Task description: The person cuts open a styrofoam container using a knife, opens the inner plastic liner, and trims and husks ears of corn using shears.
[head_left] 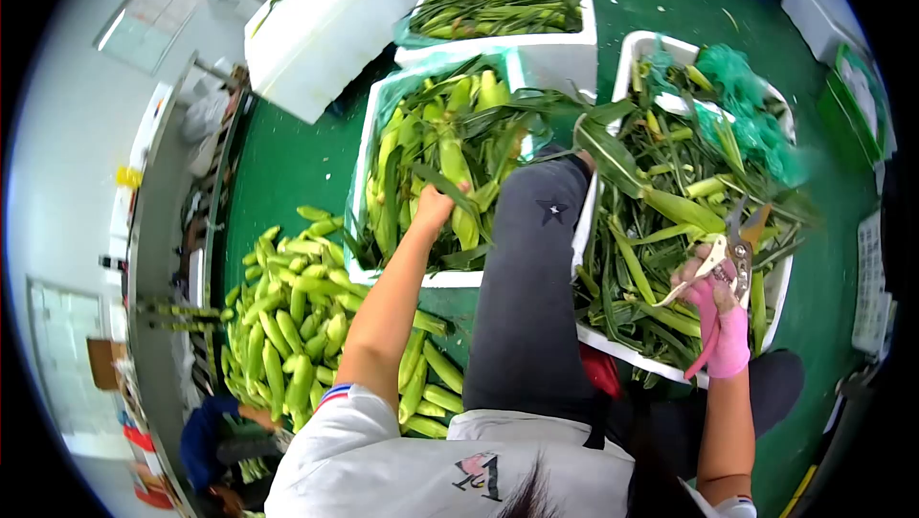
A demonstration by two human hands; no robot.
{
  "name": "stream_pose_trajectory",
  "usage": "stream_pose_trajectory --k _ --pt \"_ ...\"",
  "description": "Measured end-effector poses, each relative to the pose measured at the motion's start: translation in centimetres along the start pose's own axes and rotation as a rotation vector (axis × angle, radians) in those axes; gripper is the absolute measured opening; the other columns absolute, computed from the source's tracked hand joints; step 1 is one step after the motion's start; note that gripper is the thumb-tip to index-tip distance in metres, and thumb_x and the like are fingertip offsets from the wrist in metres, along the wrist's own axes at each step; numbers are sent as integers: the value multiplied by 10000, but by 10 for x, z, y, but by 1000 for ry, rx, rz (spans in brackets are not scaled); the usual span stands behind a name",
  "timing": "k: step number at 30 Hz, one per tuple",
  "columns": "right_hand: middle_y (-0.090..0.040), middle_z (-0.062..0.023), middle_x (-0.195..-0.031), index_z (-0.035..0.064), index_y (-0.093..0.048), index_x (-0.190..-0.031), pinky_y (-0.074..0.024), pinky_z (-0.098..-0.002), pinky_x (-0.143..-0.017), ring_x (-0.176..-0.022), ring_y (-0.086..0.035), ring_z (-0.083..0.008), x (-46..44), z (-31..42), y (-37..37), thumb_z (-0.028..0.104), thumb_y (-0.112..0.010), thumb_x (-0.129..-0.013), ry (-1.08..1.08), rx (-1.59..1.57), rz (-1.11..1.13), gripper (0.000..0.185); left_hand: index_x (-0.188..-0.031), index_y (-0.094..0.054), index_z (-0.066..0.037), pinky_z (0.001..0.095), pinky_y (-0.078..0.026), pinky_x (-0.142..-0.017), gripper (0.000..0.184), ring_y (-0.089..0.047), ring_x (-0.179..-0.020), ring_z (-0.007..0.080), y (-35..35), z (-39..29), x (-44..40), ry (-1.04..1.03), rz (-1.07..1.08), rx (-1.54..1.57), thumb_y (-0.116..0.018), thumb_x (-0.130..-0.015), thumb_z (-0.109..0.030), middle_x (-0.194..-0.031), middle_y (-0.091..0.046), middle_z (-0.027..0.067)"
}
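My left hand (438, 204) is closed on a green corn cob (456, 168) among the leafy corn in the middle white foam box (357, 202). My right hand (713, 293), in a pink glove, grips pruning shears (735, 255) with pale handles; their blades point up and look parted. The shears are above the right foam box (780, 303), which holds cut leaves, stalks and green netting (742, 101). One husked cob (684, 210) lies there just beyond the shears.
A large pile of trimmed corn (297, 326) lies on the green floor at the left. Another foam box (493, 44) of corn stands at the back, beside stacked white boxes (316, 34). A person in dark blue (206, 441) is at the lower left. A green crate (857, 106) stands far right.
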State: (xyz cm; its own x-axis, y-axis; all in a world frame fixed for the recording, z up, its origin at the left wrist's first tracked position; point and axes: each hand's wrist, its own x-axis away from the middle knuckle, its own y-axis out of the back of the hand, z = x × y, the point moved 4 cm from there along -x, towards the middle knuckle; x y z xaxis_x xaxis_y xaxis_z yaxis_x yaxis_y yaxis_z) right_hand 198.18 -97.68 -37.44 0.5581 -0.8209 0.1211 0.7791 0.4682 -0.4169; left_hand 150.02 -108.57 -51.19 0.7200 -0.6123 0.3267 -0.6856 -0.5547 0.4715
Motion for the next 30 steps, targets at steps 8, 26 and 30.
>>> stream_pose_trajectory --k 8,26,30 --pt "-562 -152 -1225 17 -431 -1361 -463 -365 -983 -1130 -567 -285 7 12 21 186 -818 -687 202 678 56 794 -1287 -480 -18 366 -523 -850 639 -683 -961 274 -84 -270 149 -795 119 -258 -779 -770 -244 -1064 -687 169" --pt "-620 -51 -753 16 -618 -943 -506 -269 -642 -678 -604 -115 18 49 69 194 -735 -817 -64 214 -7 247 -1377 -455 47 327 -446 -970 831 -566 -1091 194 -200 -313 196 -493 1187 -622 -827 -739 -335 -1207 -604 144" --pt "-614 -67 -832 3 -573 -1085 -494 -261 -579 -671 -606 -130 36 56 54 107 -653 -874 -133 -349 67 248 -1334 -475 35 310 -481 -888 753 -589 -991 175 -198 -313 196 -606 835 -435 -806 -772 -342 -1108 -632 118"
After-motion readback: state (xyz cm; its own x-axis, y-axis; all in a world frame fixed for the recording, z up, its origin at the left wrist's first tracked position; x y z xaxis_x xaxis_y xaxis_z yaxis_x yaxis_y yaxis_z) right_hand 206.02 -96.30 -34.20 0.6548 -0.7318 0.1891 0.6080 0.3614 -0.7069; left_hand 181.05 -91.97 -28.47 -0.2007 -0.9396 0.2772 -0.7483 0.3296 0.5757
